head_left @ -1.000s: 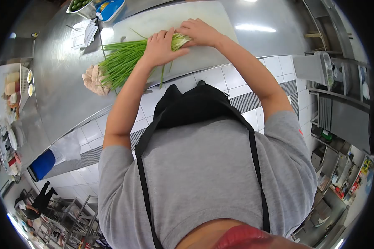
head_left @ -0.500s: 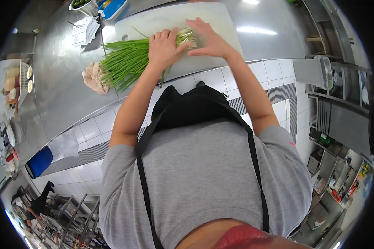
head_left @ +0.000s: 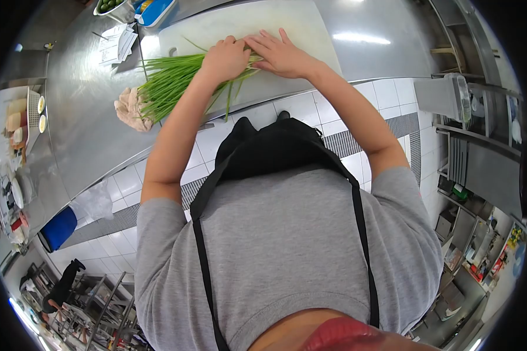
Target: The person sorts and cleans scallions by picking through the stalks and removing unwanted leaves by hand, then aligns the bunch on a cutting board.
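A bunch of spring onions [head_left: 173, 82] lies across the white cutting board [head_left: 301, 23], its green tops fanning out to the left. My left hand [head_left: 223, 59] is closed around the bunch near its right end. Stretched out, the fingers of my right hand [head_left: 281, 55] press against the root ends, which they mostly cover. Both hands almost meet there. A crumpled beige cloth [head_left: 133, 110] sits beside the leaf tips. Some stray green leaves hang down below my left hand.
Paper slips [head_left: 118, 44] lie left of the board. Behind them stand a metal container of green produce [head_left: 108, 7] and a blue tray [head_left: 157, 13]. A blue bin [head_left: 58, 228] is at lower left. Another person [head_left: 61, 289] is far off at lower left.
My right hand has moved left, from just off the root ends to against them. The left hand has shifted slightly, and more leaves now hang loose below it.
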{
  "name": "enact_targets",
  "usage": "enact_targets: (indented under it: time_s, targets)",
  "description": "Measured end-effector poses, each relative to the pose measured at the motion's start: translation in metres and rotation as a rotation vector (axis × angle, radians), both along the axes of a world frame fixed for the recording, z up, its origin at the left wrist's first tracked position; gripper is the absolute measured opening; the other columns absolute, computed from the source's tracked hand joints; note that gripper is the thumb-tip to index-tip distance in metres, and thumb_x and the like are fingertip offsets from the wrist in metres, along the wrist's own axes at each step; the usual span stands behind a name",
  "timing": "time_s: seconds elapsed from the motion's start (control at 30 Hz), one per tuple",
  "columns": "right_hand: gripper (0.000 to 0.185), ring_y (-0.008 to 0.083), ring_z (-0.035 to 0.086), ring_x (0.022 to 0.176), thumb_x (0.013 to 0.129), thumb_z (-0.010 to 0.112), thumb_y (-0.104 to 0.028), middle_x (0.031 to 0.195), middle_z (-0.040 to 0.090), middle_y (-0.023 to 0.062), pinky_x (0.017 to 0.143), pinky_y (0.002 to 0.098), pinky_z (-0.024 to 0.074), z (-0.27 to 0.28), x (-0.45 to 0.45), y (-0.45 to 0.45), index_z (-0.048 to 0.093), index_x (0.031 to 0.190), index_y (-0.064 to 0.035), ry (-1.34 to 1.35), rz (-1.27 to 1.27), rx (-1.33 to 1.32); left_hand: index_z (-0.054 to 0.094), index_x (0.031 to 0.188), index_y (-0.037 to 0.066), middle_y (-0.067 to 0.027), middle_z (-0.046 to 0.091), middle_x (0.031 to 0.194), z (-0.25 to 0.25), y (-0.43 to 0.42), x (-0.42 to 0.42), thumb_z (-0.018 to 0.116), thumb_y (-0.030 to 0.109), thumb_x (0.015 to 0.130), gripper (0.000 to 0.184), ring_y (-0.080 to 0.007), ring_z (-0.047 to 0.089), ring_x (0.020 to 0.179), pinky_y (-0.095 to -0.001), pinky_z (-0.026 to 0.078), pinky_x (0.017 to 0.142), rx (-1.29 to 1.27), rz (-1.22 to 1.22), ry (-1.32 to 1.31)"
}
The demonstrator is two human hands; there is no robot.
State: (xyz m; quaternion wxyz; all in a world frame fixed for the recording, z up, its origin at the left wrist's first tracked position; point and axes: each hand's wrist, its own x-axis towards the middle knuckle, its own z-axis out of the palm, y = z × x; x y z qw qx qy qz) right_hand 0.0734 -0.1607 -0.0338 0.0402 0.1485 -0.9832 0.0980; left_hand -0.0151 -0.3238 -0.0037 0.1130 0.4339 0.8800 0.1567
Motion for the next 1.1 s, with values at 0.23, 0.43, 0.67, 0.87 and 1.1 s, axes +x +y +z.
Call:
enact_targets:
  time_s: [0.23, 0.43, 0.67, 0.87, 1.1]
  targets:
    - [0.103, 0.0354, 0.019, 0.131, 0.061, 0.065, -0.060, 0.138, 0.030, 0.0130, 0.102, 0.0606, 0.0107, 0.059, -0.026, -0.003, 0.019, 0.138, -0.0109, -0.278, 0.037, 0.089, 0.032, 0.128, -0.007, -0.0240, 0.036, 0.129, 0.026, -0.015, -0.030, 0.071, 0.058, 0.054, 0.105, -0.0325, 0.040, 0.118, -0.0360, 0.034, 0.099, -0.230, -0.148, -0.181]
    - [0.119, 0.0348, 0.030, 0.124, 0.047, 0.074, -0.060, 0.132, 0.037, 0.0142, 0.101, 0.0601, 0.0143, 0.072, -0.038, -0.041, 0.019, 0.138, -0.0084, -0.378, 0.027, 0.246, 0.031, 0.129, -0.004, -0.0197, 0.036, 0.129, 0.031, -0.026, -0.023, 0.076, 0.054, 0.046, 0.111, -0.0321, 0.038, 0.119, -0.0365, 0.036, 0.098, -0.336, -0.183, 0.005]
    - [0.071, 0.0281, 0.048, 0.106, 0.053, 0.078, -0.028, 0.113, 0.050, 0.0124, 0.086, 0.0478, 0.0418, 0.049, -0.040, -0.023, 0.048, 0.112, -0.0041, -0.380, 0.017, 0.169, 0.041, 0.123, 0.002, -0.0168, 0.047, 0.112, 0.018, -0.036, -0.005, 0.077, 0.049, 0.050, 0.095, -0.0321, 0.047, 0.106, -0.0373, 0.043, 0.088, -0.167, -0.102, 0.107]
    - [0.043, 0.0287, 0.055, 0.093, 0.058, 0.072, -0.016, 0.096, 0.057, 0.0125, 0.073, 0.0369, 0.0496, 0.036, -0.041, -0.015, 0.052, 0.095, -0.0036, -0.205, 0.047, 0.094, 0.043, 0.121, 0.004, -0.0160, 0.050, 0.105, 0.012, -0.033, -0.007, 0.073, 0.041, 0.055, 0.081, -0.0313, 0.049, 0.102, -0.0390, 0.045, 0.084, -0.117, -0.078, 0.129]
    - [0.024, 0.0324, 0.060, 0.076, 0.064, 0.061, -0.009, 0.081, 0.062, 0.0157, 0.066, 0.0409, 0.0491, 0.026, -0.038, -0.018, 0.055, 0.086, -0.0025, -0.173, 0.013, -0.019, 0.041, 0.122, 0.006, -0.0149, 0.049, 0.109, 0.014, -0.047, -0.007, 0.069, 0.030, 0.060, 0.073, -0.0327, 0.047, 0.103, -0.0395, 0.042, 0.088, -0.038, -0.095, 0.113]
